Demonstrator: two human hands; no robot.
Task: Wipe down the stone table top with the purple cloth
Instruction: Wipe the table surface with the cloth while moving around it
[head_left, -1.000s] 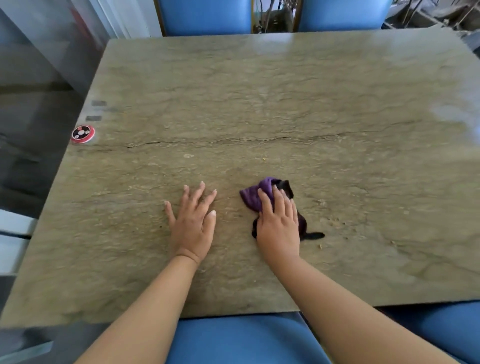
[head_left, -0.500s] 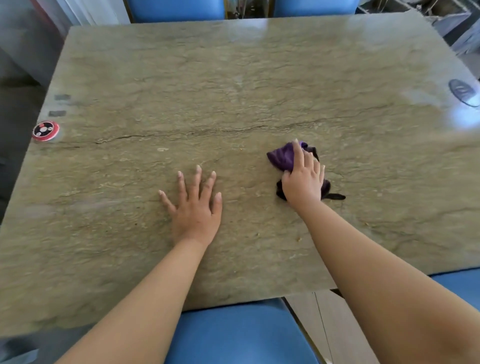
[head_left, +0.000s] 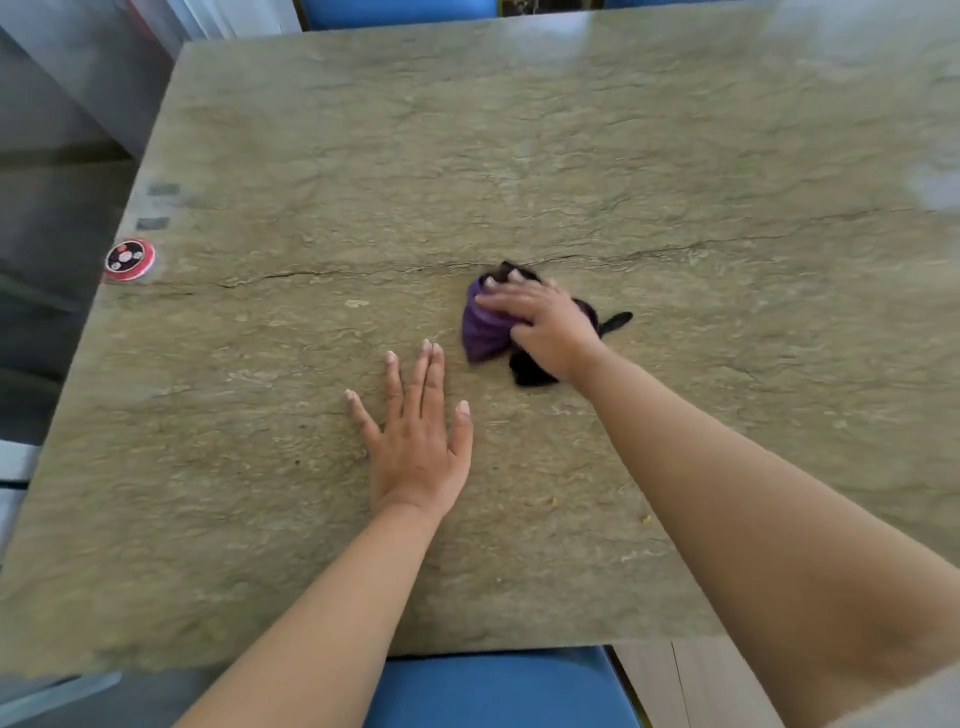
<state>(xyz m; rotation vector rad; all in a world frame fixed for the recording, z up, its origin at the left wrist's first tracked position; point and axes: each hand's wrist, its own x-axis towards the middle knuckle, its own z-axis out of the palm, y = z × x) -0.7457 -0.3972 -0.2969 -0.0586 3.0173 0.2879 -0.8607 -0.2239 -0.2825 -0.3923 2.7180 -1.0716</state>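
Note:
A bunched purple cloth with dark edges lies near the middle of the greenish stone table top, just below a long crack in the stone. My right hand presses down on the cloth and covers its right half, fingers pointing left. My left hand rests flat on the stone nearer to me, fingers spread, holding nothing, a little left of the cloth.
A round red and black button device sits at the table's left edge, beside two small grey stickers. A blue chair seat is below the near edge; another blue chair stands at the far side.
My right hand has pushed the cloth away from me, up to the crack, and its fingers have turned to the left. My left hand has stayed flat in place.

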